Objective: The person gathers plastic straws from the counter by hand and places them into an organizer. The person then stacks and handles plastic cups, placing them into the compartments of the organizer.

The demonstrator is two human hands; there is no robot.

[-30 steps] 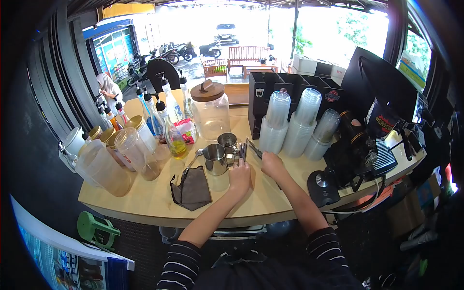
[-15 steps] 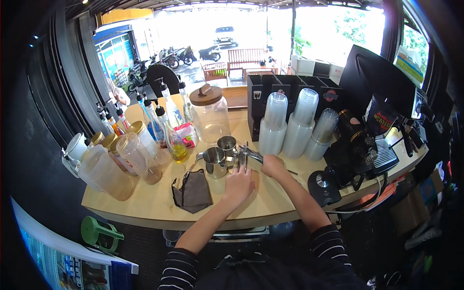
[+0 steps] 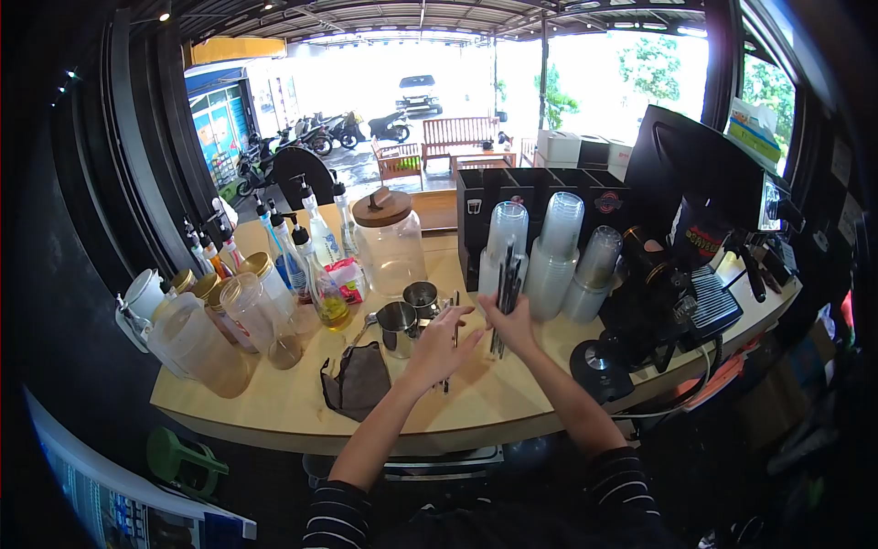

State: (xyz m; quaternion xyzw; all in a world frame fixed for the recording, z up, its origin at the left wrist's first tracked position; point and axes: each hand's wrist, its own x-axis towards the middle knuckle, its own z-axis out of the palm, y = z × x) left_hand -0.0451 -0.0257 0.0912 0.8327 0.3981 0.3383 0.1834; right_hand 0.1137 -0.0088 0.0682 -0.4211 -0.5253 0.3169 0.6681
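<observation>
My right hand (image 3: 515, 322) is closed round a bundle of thin dark and metallic utensils (image 3: 508, 282), held upright in front of the stacked plastic cups (image 3: 552, 261). Left of it, my left hand (image 3: 437, 352) has its fingers apart over the wooden counter, next to a thin dark stick (image 3: 455, 322) that passes behind the fingers. Whether the hand touches the stick is unclear. Two metal pitchers, a larger one (image 3: 398, 331) and a smaller one (image 3: 421, 297), stand just beyond my left hand. A dark cloth (image 3: 358, 382) lies left of my left forearm.
Clear jars (image 3: 252, 316) and pump bottles (image 3: 323, 284) crowd the counter's left side. A large wooden-lidded jar (image 3: 390, 247) stands behind the pitchers. At the right are a black round device (image 3: 601, 364), a black machine (image 3: 645, 302) and a screen (image 3: 695, 169). A green stool (image 3: 186, 462) is below.
My right hand has raised the utensils from a slanted to an upright position. My left hand has spread its fingers and shifted slightly left. The view has tilted up.
</observation>
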